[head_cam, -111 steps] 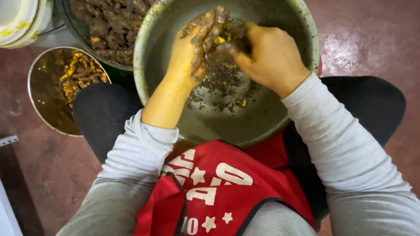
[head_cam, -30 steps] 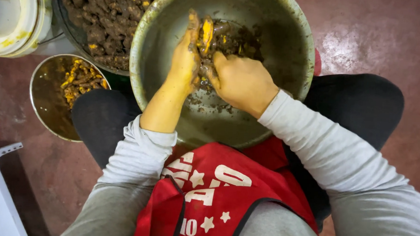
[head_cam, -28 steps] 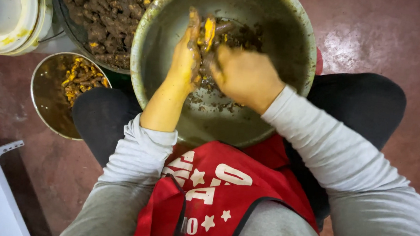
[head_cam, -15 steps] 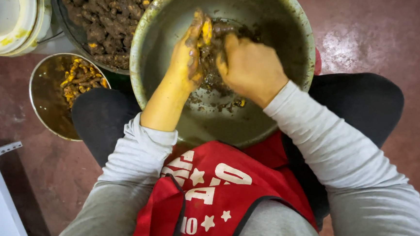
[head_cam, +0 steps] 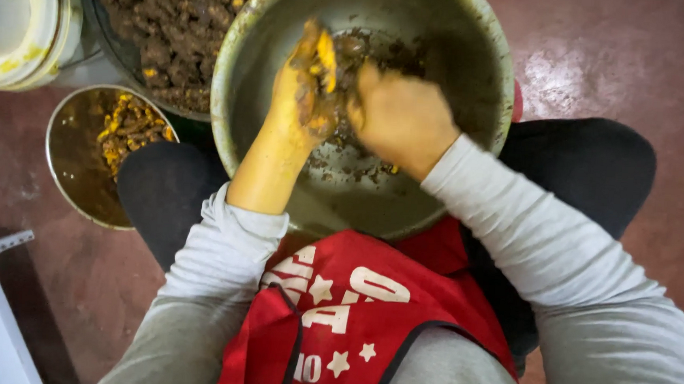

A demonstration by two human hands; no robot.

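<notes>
Gripping a muddy root piece w/ yellow cut face, left hand is raised, fingers curled shut, over big steel bowl on lap. Right hand is pressed beside it, fingers hidden; grip can't be told.

A food-preparation workspace set on the floor: metal bowls of muddy roots and peeled yellow pieces stand on a reddish tiled floor beside a stained white bucket.
</notes>
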